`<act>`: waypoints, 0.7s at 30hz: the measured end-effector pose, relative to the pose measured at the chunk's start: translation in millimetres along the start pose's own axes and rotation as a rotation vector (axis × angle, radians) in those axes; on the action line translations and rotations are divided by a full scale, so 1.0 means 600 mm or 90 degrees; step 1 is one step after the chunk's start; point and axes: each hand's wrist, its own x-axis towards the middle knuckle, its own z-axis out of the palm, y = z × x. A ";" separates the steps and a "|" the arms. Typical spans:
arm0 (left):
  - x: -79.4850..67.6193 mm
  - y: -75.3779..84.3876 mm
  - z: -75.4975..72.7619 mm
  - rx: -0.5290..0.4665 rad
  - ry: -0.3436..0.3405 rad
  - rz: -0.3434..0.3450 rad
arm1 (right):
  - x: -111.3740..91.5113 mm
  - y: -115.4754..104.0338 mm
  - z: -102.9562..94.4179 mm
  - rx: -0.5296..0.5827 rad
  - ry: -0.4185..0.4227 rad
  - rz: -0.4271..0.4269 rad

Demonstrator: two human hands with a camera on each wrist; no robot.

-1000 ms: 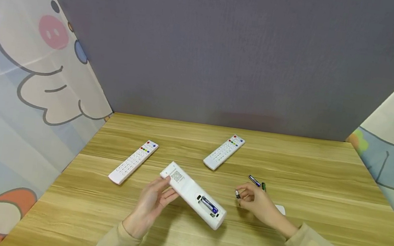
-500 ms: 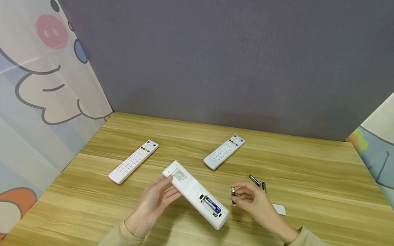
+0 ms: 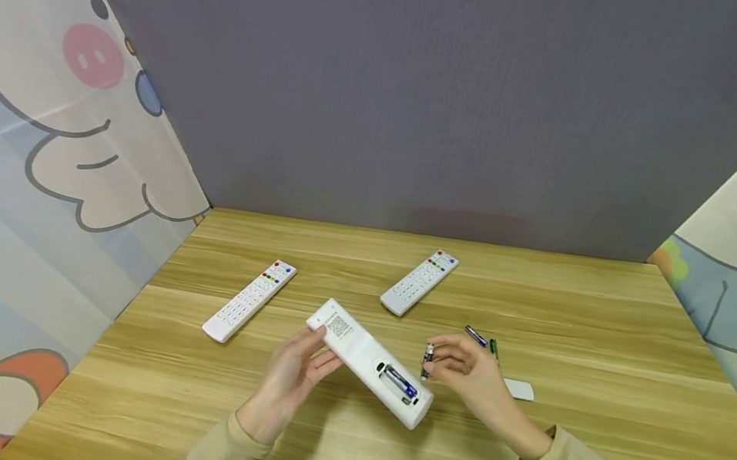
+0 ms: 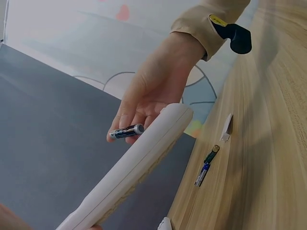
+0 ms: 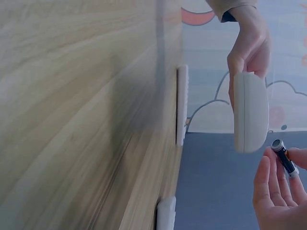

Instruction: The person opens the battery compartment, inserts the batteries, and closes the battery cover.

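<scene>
My left hand holds a white remote control by its upper end, back side up and lifted off the table. In the remote's uncovered battery slot lies one blue battery; beside it part of the slot shows bare. Just right of the slot, my right hand pinches a dark battery between thumb and fingers. That black battery stays apart from the remote in the right wrist view. The left wrist view shows the right hand beyond the remote's edge.
Two white remotes lie buttons up, one on the left and one farther back. A blue battery and a green battery lie behind the right hand. A white battery cover lies on the wooden table.
My right hand has moved left with the dark battery, closer to the remote, and the battery now stands more upright. The held remote has shifted slightly right.
</scene>
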 end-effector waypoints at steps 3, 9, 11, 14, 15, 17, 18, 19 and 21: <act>-0.001 0.000 0.001 -0.003 0.001 -0.001 | 0.000 -0.001 0.004 0.002 -0.007 -0.017; -0.003 0.001 0.004 -0.003 -0.006 -0.001 | -0.002 -0.006 0.013 -0.011 -0.012 -0.006; -0.003 0.001 0.005 -0.002 -0.004 -0.001 | -0.002 -0.008 0.016 -0.022 -0.014 0.003; -0.002 0.000 0.006 -0.001 0.000 -0.001 | -0.003 -0.011 0.020 -0.039 -0.018 0.011; -0.002 0.000 0.006 0.000 -0.001 -0.001 | -0.003 -0.012 0.020 -0.046 -0.019 0.012; -0.002 -0.001 0.005 0.000 -0.003 0.000 | -0.004 -0.014 0.022 -0.061 -0.020 0.012; -0.002 -0.002 0.004 0.001 -0.005 0.000 | -0.004 -0.014 0.022 -0.067 -0.021 0.012; -0.001 -0.002 0.004 0.002 -0.006 0.000 | -0.004 -0.014 0.022 -0.073 -0.023 0.010; -0.001 -0.003 0.003 0.002 -0.009 0.002 | -0.003 -0.014 0.023 -0.081 -0.026 0.007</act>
